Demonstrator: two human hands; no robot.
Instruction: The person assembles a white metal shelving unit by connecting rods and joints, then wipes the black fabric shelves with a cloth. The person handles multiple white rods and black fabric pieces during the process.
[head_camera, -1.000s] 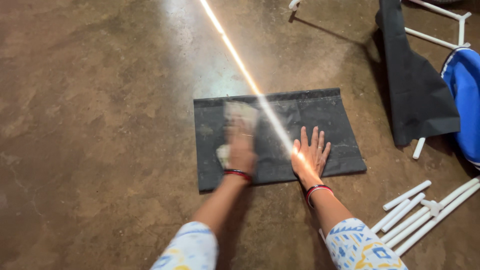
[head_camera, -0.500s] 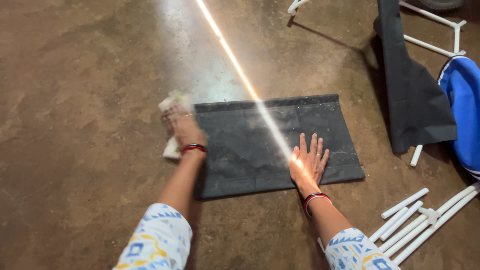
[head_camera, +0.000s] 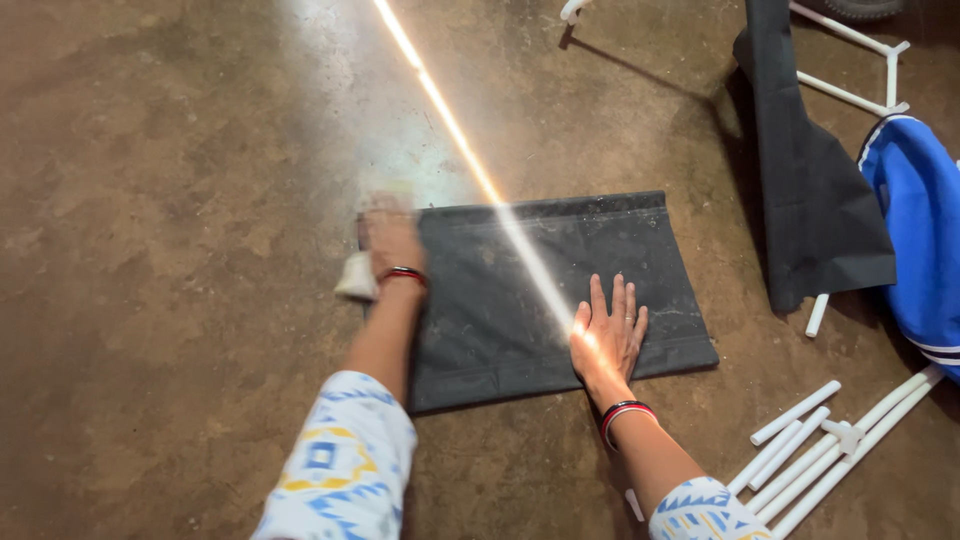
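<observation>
Wiping of the dark fabric panel (head_camera: 540, 290) appears under way. The left hand (head_camera: 390, 240), blurred, is closed over a pale cloth (head_camera: 357, 276) at the panel's left edge. The right hand (head_camera: 608, 335) lies flat, fingers spread, gripping nothing, pinning the panel's near right part. The panel lies flat on the brown floor (head_camera: 160, 250) between and under both hands, its long axis running left-right. Next stroke, in my judgement, needs steady hold-down pressure.

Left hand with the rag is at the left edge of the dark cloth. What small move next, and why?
Probably sweep the left hand and its pale rag rightward across the dark cloth: dusty streaks show on it, and the right hand lies flat, pinning its lower right part.
</observation>
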